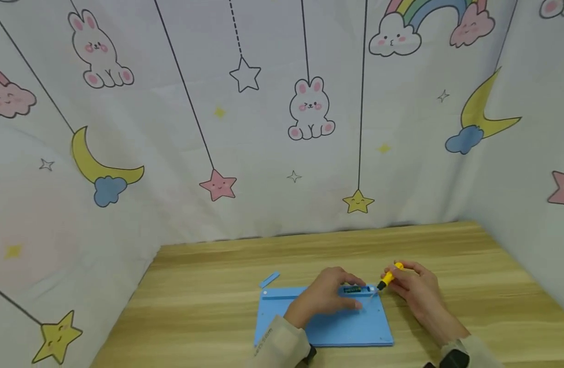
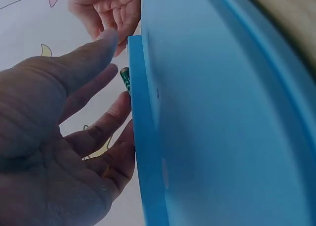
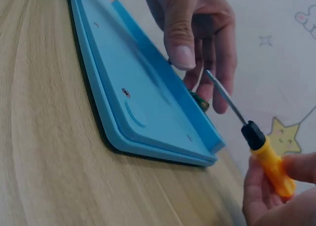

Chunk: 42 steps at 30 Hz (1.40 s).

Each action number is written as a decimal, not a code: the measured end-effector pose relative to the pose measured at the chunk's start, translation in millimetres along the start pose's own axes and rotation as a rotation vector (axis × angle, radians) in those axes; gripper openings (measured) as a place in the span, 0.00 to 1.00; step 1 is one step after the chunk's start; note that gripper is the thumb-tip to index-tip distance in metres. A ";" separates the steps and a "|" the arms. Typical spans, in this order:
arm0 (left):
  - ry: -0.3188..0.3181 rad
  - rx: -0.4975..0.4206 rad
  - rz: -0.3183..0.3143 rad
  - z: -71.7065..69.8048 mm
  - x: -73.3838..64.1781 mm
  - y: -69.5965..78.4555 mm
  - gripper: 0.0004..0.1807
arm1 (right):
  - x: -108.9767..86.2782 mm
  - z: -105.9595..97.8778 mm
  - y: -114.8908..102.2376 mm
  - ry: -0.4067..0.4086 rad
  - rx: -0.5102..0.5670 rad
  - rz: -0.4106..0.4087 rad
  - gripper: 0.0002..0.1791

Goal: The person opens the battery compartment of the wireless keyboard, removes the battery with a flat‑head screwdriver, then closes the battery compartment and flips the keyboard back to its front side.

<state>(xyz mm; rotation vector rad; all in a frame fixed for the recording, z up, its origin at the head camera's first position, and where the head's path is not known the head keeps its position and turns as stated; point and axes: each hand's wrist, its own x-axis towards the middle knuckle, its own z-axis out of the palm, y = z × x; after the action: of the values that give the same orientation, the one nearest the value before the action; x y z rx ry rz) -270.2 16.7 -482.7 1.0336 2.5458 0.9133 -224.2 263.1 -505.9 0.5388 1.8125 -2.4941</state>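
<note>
1. On the wooden table (image 1: 194,306), the blue board (image 1: 346,327) is lying flat, and a green battery (image 1: 352,290) is sitting at the right part of its back ridge (image 1: 282,294), one end showing past the ridge in both wrist views.
2. The right hand (image 1: 420,289) is pinching the screwdriver (image 3: 270,166) by its yellow handle, the shaft slanting over the board; whether the tip is touching anything, I cannot tell.
3. The left hand (image 1: 328,291) is gripping nothing: its fingers are stretching loosely over the ridge near the battery, and its thumb is pointing out above the board.
4. Doing this well is probably calling for a steady left hand bracing the board, with the screwdriver being steered lightly rather than forced.
5. The tip is sitting near the left fingers, so a slip could be jabbing them; angling the shaft away seems safer.
6. Pressing metal hard on the battery would be risking its wrapper; working gently at one end seems kinder.
7. Beyond the board's back left corner, a small blue strip (image 1: 269,279) is lying apart, out of the way.
8. The left hand is hiding the ridge's middle from the head view, while patterned cloth (image 1: 263,153) is hanging behind the table.
</note>
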 end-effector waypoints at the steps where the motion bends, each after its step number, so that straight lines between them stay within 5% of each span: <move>1: -0.013 0.016 0.013 0.1 1.1 1.4 0.22 | 0.1 -2.6 -0.8 -0.002 -0.015 -0.005 0.26; 6: -0.003 0.087 0.052 3.4 4.1 4.0 0.20 | 0.9 -11.3 -2.5 -0.014 -0.100 0.009 0.36; 11: 0.026 0.102 0.040 5.6 9.5 3.4 0.17 | 1.6 -12.2 -4.7 -0.016 -0.247 -0.014 0.36; 22: 0.041 0.072 0.011 7.3 11.6 1.4 0.13 | -0.4 -11.4 -8.1 0.044 -1.027 -0.298 0.24; 31: 0.071 0.058 0.007 8.9 13.6 3.3 0.10 | -1.9 -8.4 -4.1 0.026 -1.254 -0.509 0.21; 42: 0.119 0.008 -0.017 11.6 11.7 5.0 0.05 | 2.1 -7.6 3.2 0.039 -1.337 -0.549 0.16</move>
<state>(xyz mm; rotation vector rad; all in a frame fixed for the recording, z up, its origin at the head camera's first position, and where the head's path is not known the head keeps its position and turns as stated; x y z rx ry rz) -270.9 33.0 -488.4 0.9863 2.6525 0.9882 -223.5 269.5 -511.5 -0.0192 3.2434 -0.8115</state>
